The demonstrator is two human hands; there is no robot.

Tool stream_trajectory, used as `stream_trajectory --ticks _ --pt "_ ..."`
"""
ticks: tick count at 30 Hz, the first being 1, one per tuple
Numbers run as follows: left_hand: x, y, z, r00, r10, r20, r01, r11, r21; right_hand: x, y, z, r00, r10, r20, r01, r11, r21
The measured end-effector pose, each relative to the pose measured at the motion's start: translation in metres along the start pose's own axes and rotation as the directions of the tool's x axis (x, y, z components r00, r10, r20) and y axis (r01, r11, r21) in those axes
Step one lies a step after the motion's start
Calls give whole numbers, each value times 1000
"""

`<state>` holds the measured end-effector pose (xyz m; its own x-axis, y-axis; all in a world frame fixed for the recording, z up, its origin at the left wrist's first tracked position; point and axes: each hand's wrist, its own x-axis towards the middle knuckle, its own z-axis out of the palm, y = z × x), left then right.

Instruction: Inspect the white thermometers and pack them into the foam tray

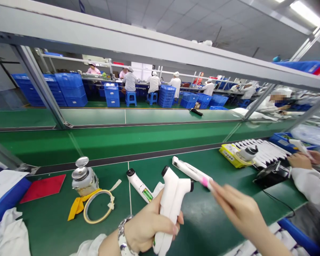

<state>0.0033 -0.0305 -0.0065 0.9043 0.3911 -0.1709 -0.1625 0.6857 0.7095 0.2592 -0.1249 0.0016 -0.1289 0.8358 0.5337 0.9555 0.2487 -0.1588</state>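
In my left hand [149, 224], fingers wrapped round them, are two white handheld infrared thermometers [171, 199] side by side, their black-tipped heads pointing apart. My right hand [237, 204], slightly blurred, has its fingers closed at the near end of another white thermometer [188, 169] lying on the green bench. A pink patch [204, 181] shows beside those fingertips; I cannot make out what it is. Left of the held pair lies a thermometer [140, 185] with its battery compartment uncovered and green batteries [147, 194] showing. Part of it is hidden behind my left hand.
A metal-topped bottle [84, 177], yellow cloth [78, 206], tape roll [85, 209] and red sheet [44, 188] lie left. A yellow basket [233, 158], a black box [272, 176] and a co-worker's hands [300, 160] are right. The conveyor [138, 140] runs beyond.
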Motion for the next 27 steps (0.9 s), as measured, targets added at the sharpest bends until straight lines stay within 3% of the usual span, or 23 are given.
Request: stream_trajectory --ticks 2,5,7,9,10,12,13,14,15,16,20,24,27 --pt "-1 -1 -2 1000 -1 19 1 1000 0 -4 12 22 982 190 -15 -191 981 -47" --pt "-1 -3 -5 1000 26 9 -26 999 -19 -7 13 53 949 275 153 -288 956 64" --pt "1 -4 -7 999 52 -8 -52 998 -45 -5 0 65 943 323 78 -331 934 137" --pt "4 -7 -8 997 76 -2 -76 993 -92 2 -24 70 925 379 19 -362 866 346" --pt "6 -8 -8 997 78 -1 -78 990 -120 6 -38 71 910 407 73 -382 759 527" --pt "8 -10 -7 999 34 -10 -36 987 -156 16 -66 73 875 388 290 -435 366 823" --pt "8 -10 -6 1000 -7 -23 3 987 -158 21 -78 75 847 373 378 -458 153 876" --pt "8 -9 -5 998 -34 -49 26 988 -154 26 -89 77 822 367 434 -467 -1 884" --pt "8 -8 -4 996 -32 -84 19 989 -145 31 -97 80 798 384 465 -464 -102 880" --pt "8 -7 -2 992 5 -124 -21 992 -128 36 -102 82 777 422 467 -449 -148 881" --pt "7 1 0 925 287 -249 -289 957 29 50 -106 89 785 517 341 -278 -198 940" --pt "9 6 -2 900 370 -232 -334 925 179 57 -101 88 778 532 335 -248 -229 941" --pt "9 7 -6 861 447 -242 -369 877 308 58 -100 85 768 573 286 -217 -187 958"
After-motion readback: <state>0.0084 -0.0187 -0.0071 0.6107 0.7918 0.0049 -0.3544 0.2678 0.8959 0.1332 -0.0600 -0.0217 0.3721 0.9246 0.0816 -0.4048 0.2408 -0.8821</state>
